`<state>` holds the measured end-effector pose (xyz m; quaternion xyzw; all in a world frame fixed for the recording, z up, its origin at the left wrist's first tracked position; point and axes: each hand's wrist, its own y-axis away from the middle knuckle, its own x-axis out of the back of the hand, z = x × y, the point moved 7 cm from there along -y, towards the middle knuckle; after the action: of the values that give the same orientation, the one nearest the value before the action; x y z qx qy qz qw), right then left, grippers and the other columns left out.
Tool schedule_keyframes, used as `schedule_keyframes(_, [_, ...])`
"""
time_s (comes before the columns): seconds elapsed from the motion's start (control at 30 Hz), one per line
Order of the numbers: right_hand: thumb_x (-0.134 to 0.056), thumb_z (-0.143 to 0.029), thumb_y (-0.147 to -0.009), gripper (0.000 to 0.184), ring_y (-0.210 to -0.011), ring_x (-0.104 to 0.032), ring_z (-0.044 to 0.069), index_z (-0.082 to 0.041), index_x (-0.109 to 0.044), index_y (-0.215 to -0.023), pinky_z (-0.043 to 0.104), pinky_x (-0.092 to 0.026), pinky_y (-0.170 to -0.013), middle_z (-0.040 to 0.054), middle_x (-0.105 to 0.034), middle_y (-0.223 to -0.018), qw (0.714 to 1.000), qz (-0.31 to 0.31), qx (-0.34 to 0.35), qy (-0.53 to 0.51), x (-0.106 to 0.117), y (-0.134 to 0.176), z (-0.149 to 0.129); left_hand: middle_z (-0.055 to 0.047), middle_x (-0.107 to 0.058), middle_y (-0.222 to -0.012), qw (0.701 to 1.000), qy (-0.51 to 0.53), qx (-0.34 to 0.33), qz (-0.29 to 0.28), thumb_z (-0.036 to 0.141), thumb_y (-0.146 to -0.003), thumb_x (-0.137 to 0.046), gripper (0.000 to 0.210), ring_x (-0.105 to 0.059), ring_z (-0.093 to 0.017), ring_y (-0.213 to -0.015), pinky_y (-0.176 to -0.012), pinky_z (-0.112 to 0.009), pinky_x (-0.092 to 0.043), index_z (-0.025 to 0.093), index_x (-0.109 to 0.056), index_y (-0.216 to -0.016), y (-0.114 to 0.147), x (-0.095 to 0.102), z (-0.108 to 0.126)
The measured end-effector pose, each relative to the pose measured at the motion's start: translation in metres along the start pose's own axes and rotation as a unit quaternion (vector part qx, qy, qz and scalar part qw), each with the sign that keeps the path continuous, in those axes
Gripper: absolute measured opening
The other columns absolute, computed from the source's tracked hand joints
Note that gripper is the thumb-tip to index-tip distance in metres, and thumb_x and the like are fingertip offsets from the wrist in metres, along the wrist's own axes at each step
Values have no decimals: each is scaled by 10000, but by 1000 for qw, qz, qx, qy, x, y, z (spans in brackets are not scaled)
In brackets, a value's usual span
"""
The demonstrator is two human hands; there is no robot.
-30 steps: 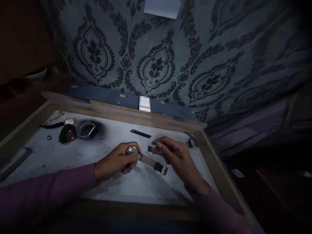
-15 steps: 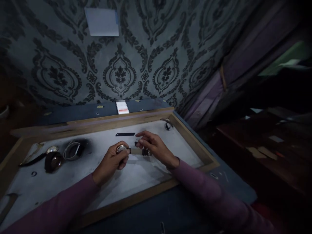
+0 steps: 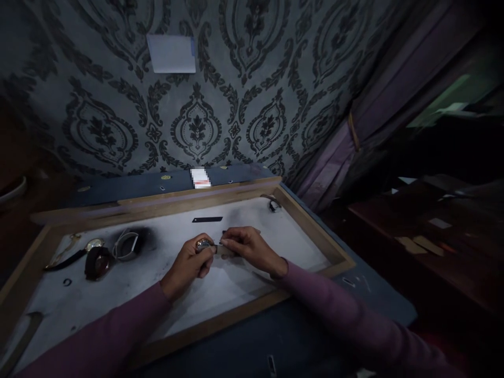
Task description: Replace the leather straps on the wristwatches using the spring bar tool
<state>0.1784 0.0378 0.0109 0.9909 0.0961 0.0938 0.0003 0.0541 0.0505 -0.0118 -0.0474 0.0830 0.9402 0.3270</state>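
Observation:
My left hand (image 3: 192, 262) is closed around the case of a wristwatch (image 3: 204, 245), thumb on its near edge. The watch's pale strap (image 3: 224, 251) runs right from the case, under my right hand. My right hand (image 3: 248, 245) is closed in a pinch beside the case. A small, thin, bright thing shows at its fingertips, too small to name, near where strap meets case. Beyond both hands a flat black blade (image 3: 207, 219), slanted at one end with a hole in the other, lies on the white surface.
A wooden-framed tray (image 3: 220, 328) with a white bottom surrounds the work. At its left lie a gold-cased watch (image 3: 94, 244), a dark watch (image 3: 97, 263), a grey-banded watch (image 3: 126, 245) and a small dark ring (image 3: 67, 282). Another watch (image 3: 273, 206) sits in the far right corner.
My right hand has come down and closer to the watch case, its raised fingers now folded in. The whole view has shifted slightly. My left hand keeps its hold on the watch.

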Motion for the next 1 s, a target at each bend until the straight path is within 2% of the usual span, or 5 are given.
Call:
schedule_keyframes(0.07, [-651,-529,-806,387,-594,-651,144,-144,-632,-772,213,-460,-516,-8,-595,-634,1000,-7,-14,-18,-2,1,3,98,-443,-505,1000,4,6,-1,323,-827,-549,179,-332,-34,-351,-373,-174,-197,182,-451,-779,0,0,-1])
schedule_keyframes(0.17, [-649,-518,-814,371,-619,-684,156,-148,-639,-791,208,-478,-521,-3,-609,-656,1000,-7,-16,-20,-3,2,3,95,-449,-509,1000,7,10,1,332,-824,-555,187,-336,-34,-352,-371,-174,-194,181,-454,-778,1,0,0])
schedule_keyframes(0.4, [-626,-531,-830,386,-598,-683,162,-149,-651,-778,217,-484,-511,8,-627,-646,1000,-17,-11,15,-6,4,-6,94,-442,-495,1000,18,16,9,340,-789,-589,208,-336,-38,-350,-366,-174,-192,184,-458,-750,1,1,0])
schedule_keyframes(1.0, [-560,-538,-876,414,-604,-679,171,-145,-643,-775,225,-473,-503,15,-622,-643,998,-31,19,58,-6,4,-8,89,-447,-504,1000,18,17,9,325,-781,-581,183,-343,-43,-367,-368,-171,-221,182,-468,-766,1,1,0])
